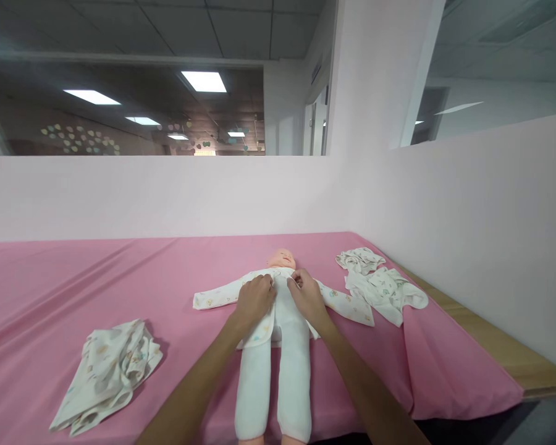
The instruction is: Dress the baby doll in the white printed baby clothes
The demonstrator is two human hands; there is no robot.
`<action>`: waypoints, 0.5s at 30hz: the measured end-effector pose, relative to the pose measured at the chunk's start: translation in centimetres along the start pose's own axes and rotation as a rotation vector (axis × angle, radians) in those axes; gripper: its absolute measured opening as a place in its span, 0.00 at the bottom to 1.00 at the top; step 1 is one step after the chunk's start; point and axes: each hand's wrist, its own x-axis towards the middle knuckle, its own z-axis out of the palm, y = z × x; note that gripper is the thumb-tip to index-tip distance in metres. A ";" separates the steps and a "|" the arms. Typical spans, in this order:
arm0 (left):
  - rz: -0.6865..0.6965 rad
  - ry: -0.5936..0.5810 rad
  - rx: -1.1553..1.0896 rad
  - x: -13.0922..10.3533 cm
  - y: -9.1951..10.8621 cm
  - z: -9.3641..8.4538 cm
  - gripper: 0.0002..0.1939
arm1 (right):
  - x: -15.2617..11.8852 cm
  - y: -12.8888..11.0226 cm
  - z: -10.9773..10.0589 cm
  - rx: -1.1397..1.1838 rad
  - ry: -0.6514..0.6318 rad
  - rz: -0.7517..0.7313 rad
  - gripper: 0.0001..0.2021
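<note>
A baby doll point(285, 258) lies on its back, head toward the wall, wearing white trousers point(254, 377). A white baby jacket point(222, 295) with small printed figures covers its arms, sleeves spread to both sides, with its front parted over the chest. My left hand point(256, 299) is closed at the chest, its fingers gripping the jacket's left front edge. Opposite it, my right hand point(307, 295) is bent in a pinch near the collar, at the other front edge. The cloth between the right fingertips is mostly hidden.
A crumpled printed baby garment point(106, 371) lies at the near left. More white printed clothes point(380, 284) are heaped at the right. Pink sheeting point(176, 266) covers the table; a wooden edge point(486, 327) shows along the right wall. Behind rises a white wall point(167, 198) with windows.
</note>
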 end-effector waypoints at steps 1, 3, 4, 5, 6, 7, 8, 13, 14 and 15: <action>0.010 0.006 -0.008 0.1 -0.2 0.2 0.10 | 0.0 -0.1 0.0 0.038 0.001 0.010 0.06; 0.036 0.026 -0.047 0.2 -0.6 0.6 0.10 | 0.0 -0.1 0.1 0.084 -0.007 0.023 0.07; 0.051 0.040 -0.069 0.2 -0.8 0.8 0.11 | 0.0 0.0 0.1 0.098 -0.016 0.029 0.07; 0.066 0.062 -0.089 0.3 -1.0 1.0 0.11 | 0.1 0.1 0.1 0.109 -0.028 0.037 0.08; 0.079 0.092 -0.107 0.3 -1.2 1.1 0.12 | 0.1 0.3 0.1 0.118 -0.040 0.048 0.09; 0.087 0.127 -0.126 0.4 -1.4 1.2 0.12 | 0.2 0.4 0.0 0.124 -0.052 0.061 0.11; 0.091 0.166 -0.147 0.5 -1.5 1.3 0.13 | 0.3 0.5 -0.1 0.127 -0.063 0.074 0.13; 0.094 0.281 -0.247 0.7 -1.7 1.5 0.13 | 0.5 0.5 -0.6 0.111 -0.131 0.048 0.09; 0.104 0.287 -0.251 0.7 -1.6 1.5 0.13 | 0.5 0.4 -0.7 0.100 -0.123 0.040 0.08; 0.117 0.288 -0.243 0.7 -1.5 1.6 0.14 | 0.5 0.3 -0.7 0.092 -0.104 0.037 0.08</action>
